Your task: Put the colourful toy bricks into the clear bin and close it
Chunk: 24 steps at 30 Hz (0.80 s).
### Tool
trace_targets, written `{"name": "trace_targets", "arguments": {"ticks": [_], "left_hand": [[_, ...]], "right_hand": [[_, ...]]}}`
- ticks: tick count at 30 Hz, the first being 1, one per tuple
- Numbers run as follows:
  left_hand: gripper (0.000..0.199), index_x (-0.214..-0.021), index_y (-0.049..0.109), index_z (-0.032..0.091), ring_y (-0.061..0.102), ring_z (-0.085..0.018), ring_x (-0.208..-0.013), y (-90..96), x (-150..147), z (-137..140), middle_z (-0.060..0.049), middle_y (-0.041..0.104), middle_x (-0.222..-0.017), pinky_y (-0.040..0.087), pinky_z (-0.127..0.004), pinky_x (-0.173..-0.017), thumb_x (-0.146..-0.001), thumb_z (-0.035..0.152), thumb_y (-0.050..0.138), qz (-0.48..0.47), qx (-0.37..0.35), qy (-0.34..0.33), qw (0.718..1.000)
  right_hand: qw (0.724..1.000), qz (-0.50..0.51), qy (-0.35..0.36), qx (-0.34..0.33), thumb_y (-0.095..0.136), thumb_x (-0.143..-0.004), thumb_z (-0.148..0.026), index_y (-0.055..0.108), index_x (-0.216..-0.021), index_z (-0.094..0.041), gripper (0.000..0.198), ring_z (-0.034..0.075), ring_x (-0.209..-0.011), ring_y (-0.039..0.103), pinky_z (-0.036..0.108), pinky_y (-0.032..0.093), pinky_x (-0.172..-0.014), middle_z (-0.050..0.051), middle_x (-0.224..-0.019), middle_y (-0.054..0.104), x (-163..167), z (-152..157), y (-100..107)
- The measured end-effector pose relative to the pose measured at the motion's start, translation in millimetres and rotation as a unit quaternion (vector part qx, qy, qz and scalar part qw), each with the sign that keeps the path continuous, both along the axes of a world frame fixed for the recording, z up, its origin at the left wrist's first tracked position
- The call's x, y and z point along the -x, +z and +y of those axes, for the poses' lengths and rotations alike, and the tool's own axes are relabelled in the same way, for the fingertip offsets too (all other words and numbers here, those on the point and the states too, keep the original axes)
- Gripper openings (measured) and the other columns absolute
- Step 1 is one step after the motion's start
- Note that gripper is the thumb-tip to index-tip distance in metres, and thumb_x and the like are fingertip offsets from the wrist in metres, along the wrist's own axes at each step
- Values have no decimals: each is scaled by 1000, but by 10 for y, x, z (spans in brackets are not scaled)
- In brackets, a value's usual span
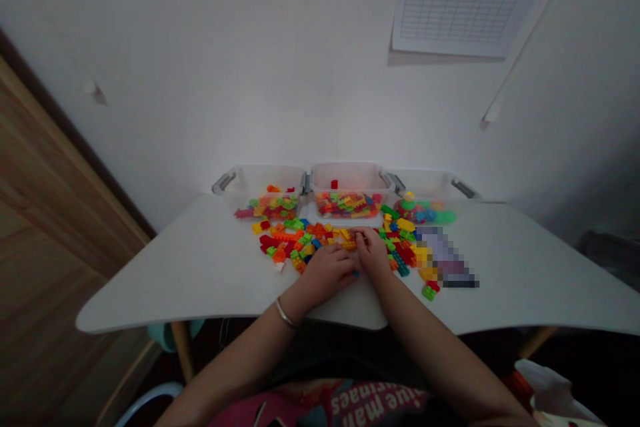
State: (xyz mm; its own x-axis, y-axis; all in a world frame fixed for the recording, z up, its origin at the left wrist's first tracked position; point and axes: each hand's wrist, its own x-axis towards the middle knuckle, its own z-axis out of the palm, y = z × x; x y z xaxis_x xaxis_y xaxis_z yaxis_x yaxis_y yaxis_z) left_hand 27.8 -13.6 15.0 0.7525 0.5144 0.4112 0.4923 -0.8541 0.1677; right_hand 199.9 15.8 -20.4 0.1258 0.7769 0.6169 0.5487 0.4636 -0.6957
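Observation:
My left hand (329, 271), with a bangle on the wrist, rests low over the front of a pile of toy building bricks (286, 237). Its fingers are curled, and a small blue brick (355, 273) peeks out at the fingertips. Close beside it, my right hand (372, 251) reaches into the middle of the pile. The fingers there are bent together next to yellow and orange bricks (345, 236); whatever they hold is hidden. Red, green, yellow, orange and blue bricks lie around both hands.
Along the wall stand three clear bins: a left bin (265, 177) and a middle bin (350, 177) with bricks, and a right bin (425, 181) with coloured toy pieces. A pixelated flat object (447, 257) lies right of the pile on the white table (165, 280).

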Motion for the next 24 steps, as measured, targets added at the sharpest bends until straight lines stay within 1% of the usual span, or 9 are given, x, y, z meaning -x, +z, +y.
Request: {"name": "trace_targets", "arguments": {"ticks": [3,5,7,9,11,16,19,22,24], "left_hand": [[12,-97,70,21,63,-22,-94,38,85,123,-5,72,-96,48,-37,-87,-86,21,68,-54,45,87,994],[14,-99,69,21,65,-22,-94,41,127,201,-5,73,-97,50,-38,-88,-85,20,67,-106,79,144,981],[15,-100,67,20,66,-22,-93,32,148,254,-5,73,-96,51,-38,-86,-85,21,66,-158,117,181,964],[16,-100,64,20,68,-21,-91,23,149,277,-4,73,-93,53,-35,-83,-84,20,67,-193,153,191,950],[18,-98,61,19,69,-20,-90,21,140,281,-4,73,-92,54,-34,-81,-82,18,67,-207,178,186,944],[23,-102,59,19,70,-21,-91,17,143,313,-5,73,-94,54,-34,-81,-81,14,66,-205,204,173,942],[21,-103,61,20,69,-21,-93,11,185,349,-4,73,-96,53,-34,-84,-83,15,65,-178,189,169,951],[13,-100,64,20,66,-23,-98,37,253,352,-6,72,-100,51,-37,-89,-87,20,62,-105,119,188,969],[13,-100,66,19,63,-25,-101,73,310,338,-8,71,-103,49,-39,-91,-89,23,61,-48,63,214,974]], "right_hand": [[999,-19,25,-3,44,-89,-28,68,-91,-22,24,23,-90,66,38,55,-80,9,-94,72,13,-35,28],[998,-35,44,-4,46,-88,-26,68,-92,-22,23,22,-88,66,37,56,-78,8,-94,72,29,-66,53],[996,-55,63,-8,48,-86,-23,69,-95,-22,22,22,-88,66,37,56,-78,8,-94,72,49,-91,75],[993,-78,85,-16,51,-83,-19,69,-99,-23,25,22,-91,65,38,56,-82,8,-97,71,70,-108,87],[989,-101,101,-25,52,-81,-17,70,-102,-24,28,23,-97,64,40,55,-88,7,-100,71,89,-118,92],[980,-148,129,-39,53,-84,-15,70,-108,-24,31,23,-98,64,40,53,-89,8,-101,71,114,-131,101],[977,-177,118,-29,56,-86,-16,70,-108,-25,28,23,-96,64,39,53,-87,7,-101,72,118,-128,103],[975,-203,89,-8,59,-85,-17,71,-101,-25,22,24,-94,65,40,52,-86,7,-98,73,126,-113,86],[977,-201,70,-1,61,-83,-17,72,-98,-25,19,24,-93,65,40,52,-85,6,-95,73,131,-100,68]]}}
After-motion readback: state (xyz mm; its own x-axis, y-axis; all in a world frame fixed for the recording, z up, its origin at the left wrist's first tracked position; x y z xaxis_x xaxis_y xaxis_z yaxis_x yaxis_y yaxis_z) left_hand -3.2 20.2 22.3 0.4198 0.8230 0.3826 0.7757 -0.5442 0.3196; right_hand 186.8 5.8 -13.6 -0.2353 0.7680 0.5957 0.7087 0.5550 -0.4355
